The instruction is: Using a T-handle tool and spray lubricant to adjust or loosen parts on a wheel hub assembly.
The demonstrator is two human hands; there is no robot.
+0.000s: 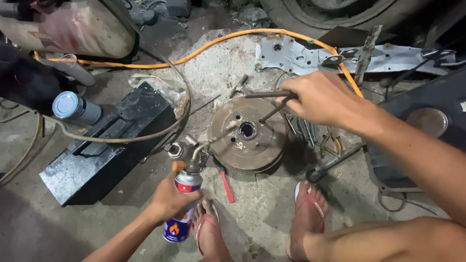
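Observation:
A rusty round brake drum (248, 140) lies flat on the concrete in the middle of the head view. My left hand (170, 200) grips a gas torch canister (182, 211), blue below and red near the top. Its bent metal nozzle (206, 145) reaches toward the drum's hub hole (247, 129). My right hand (318, 97) is closed on a dark metal T-shaped wrench (272, 104), whose tip rests on the drum face near the hub. My feet in sandals (308, 213) stand just in front of the drum.
A black metal box (104, 145) lies left of the drum, with a silver spray can (75, 109) behind it. An orange hose (218, 42) curves across the back. A red-handled tool (226, 186), loose wrenches (306, 132), pliers (332, 143) and a grey metal bracket (291, 56) lie around.

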